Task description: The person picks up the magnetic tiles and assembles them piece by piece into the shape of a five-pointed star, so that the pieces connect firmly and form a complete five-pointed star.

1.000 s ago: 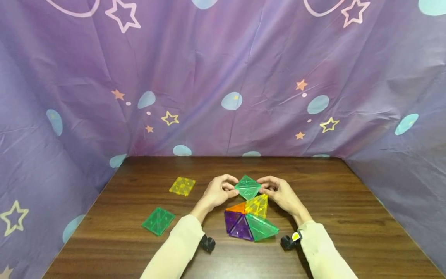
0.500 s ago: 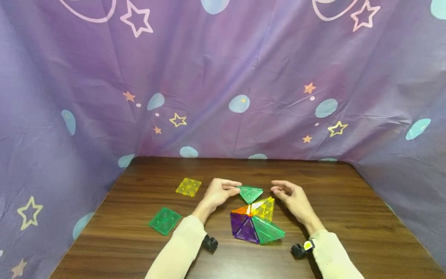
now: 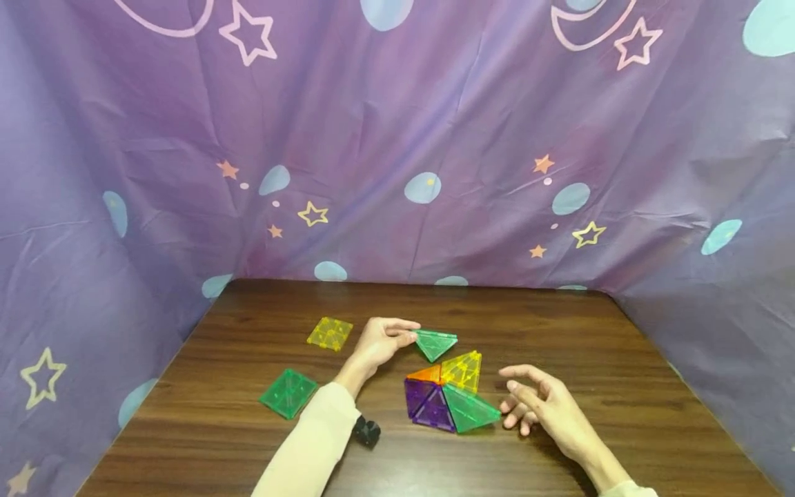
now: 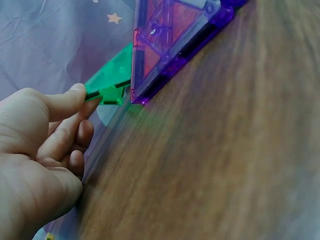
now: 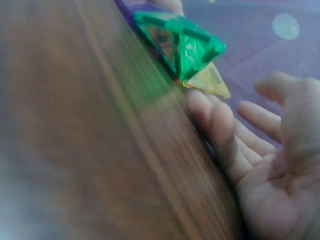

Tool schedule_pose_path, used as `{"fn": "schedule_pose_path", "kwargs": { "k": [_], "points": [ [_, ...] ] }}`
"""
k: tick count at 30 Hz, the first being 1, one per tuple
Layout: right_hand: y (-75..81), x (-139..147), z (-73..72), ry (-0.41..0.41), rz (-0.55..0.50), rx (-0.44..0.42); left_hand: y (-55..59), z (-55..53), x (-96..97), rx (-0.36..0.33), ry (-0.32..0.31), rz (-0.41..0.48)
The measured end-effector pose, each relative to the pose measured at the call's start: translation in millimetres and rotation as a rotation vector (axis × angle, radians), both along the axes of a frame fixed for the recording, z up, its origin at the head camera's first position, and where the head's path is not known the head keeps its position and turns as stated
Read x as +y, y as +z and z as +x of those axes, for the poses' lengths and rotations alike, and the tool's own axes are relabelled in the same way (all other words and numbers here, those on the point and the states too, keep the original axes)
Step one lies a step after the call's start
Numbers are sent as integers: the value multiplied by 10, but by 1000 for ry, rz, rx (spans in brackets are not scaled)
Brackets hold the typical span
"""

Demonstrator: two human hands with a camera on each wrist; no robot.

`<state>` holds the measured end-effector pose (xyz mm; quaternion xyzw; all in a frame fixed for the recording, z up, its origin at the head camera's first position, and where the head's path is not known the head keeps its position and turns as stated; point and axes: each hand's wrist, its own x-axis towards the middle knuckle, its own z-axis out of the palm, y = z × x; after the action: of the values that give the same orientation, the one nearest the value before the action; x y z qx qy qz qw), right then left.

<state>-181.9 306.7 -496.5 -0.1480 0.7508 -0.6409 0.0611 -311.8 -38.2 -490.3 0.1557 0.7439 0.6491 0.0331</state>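
My left hand [image 3: 377, 343] pinches a green translucent magnetic tile piece [image 3: 435, 344] between thumb and fingertips, at its left corner. In the head view this piece shows as a triangle, standing just behind a joined cluster of magnetic tiles. The cluster has purple triangles [image 3: 434, 412] in front, an orange one [image 3: 425, 373] at the back left, a yellow one [image 3: 462, 373] at the back right and a green one [image 3: 470, 408] at the right. Beside that green tile is my right hand [image 3: 553, 411], fingers spread and loosely bent, holding nothing. In the right wrist view its fingertips [image 5: 200, 107] come close to the yellow tile.
Left of the cluster, a yellow square tile [image 3: 330, 333] and a green square tile [image 3: 288, 393] lie flat on the brown wooden table [image 3: 509, 310]. A purple patterned curtain [image 3: 397, 138] hangs behind the table and along its sides.
The green piece, a flat-looking diamond held by both hands a second ago, now shows as a triangle in the left hand alone. My right hand has let go and moved right and nearer.
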Motion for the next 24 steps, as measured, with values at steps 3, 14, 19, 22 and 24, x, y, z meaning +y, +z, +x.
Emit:
{"fn": "schedule_pose_path", "kwargs": {
  "k": [3, 14, 19, 22, 24],
  "points": [
    [14, -25, 52, 119, 5, -54, -16, -12, -42, -18, -6, 57],
    [20, -95, 47, 310, -43, -91, -38, 50, -377, -59, -71, 142],
    [-19, -81, -12, 251, -100, -54, -25, 55, -461, -35, -115, 107],
    [-64, -62, -81, 173, -148, -40, -18, 63, -466, -35, -124, 78],
    [-96, -54, -134, 120, -175, -29, -22, 72, -460, -38, -126, 64]
  ]
}}
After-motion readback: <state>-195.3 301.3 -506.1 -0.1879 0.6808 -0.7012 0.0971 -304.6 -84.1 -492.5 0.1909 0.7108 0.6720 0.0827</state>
